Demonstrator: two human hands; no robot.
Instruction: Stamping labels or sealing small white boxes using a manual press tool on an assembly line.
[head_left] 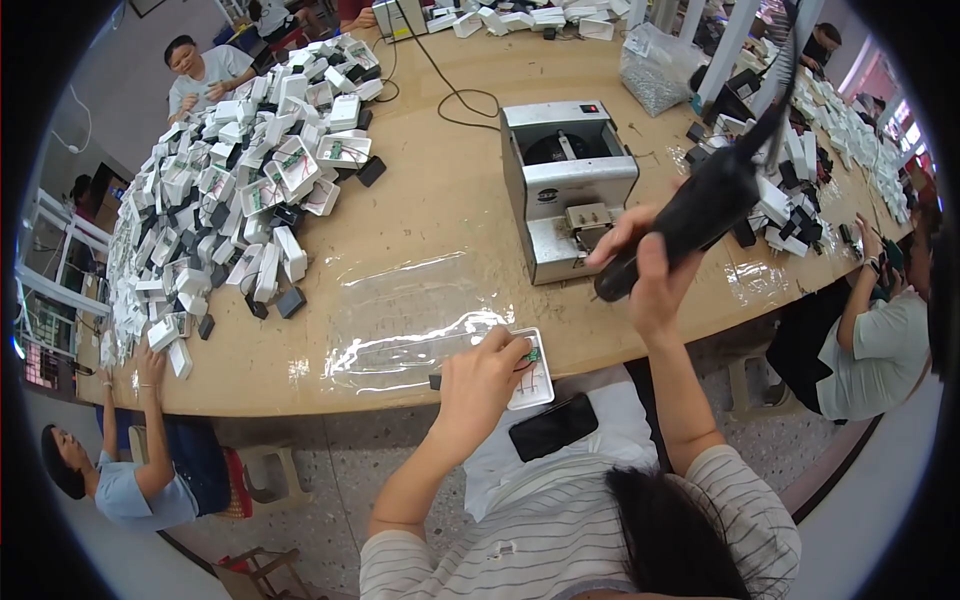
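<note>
On the table's front edge, my left hand [478, 382] rests with curled fingers on an open white plastic case [538, 388]. Inside the case a small green circuit board [534, 354] and thin wires show; a small black block [435, 382] sticks out beside the hand. Raised to the right, my right hand [655, 275] is wrapped round a black electric screwdriver [695, 215], whose cord runs upward. The screwdriver's lower end tilts down to the left, in front of a silver metal screw feeder [570, 175]. What my left fingertips pinch is partly hidden.
A big heap of white cases [240, 190] with boards and black blocks covers the table's left; another pile [795, 205] lies right. A bag of small metal parts [655, 75] stands behind. A black phone [553, 427] lies on my lap. Co-workers sit left and right.
</note>
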